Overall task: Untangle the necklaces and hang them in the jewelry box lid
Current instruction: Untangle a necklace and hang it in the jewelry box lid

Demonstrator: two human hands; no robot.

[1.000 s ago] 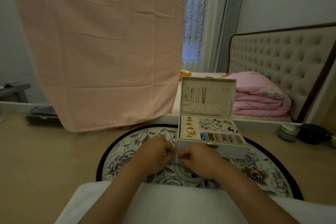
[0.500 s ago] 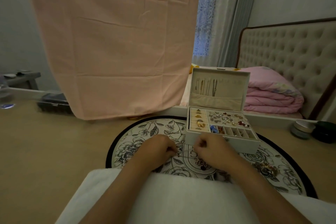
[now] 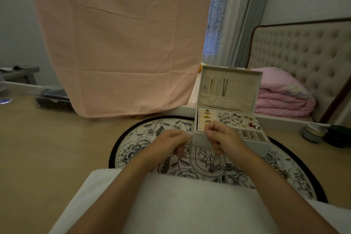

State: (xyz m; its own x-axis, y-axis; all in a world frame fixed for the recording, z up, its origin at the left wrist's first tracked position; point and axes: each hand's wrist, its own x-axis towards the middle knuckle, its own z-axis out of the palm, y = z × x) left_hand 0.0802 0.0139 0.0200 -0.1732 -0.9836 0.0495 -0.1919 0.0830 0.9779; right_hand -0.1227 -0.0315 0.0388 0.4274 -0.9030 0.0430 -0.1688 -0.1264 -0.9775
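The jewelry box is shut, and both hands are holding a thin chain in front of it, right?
Not quite. The jewelry box is open, its lid standing upright with necklaces hanging inside, as the head view shows. The left hand and right hand do hold a thin chain in front of it.

The left hand [image 3: 167, 144] and right hand [image 3: 220, 138] hold a chain [image 3: 199, 133] between them, over the rug [image 3: 136, 150]. Just behind the right hand stands the box [image 3: 262, 146] — its lid [image 3: 245, 89] upright at the back, necklaces [image 3: 215, 86] hanging in it. Nearer than that hand, a tangle [image 3: 224, 167] lies on the rug.
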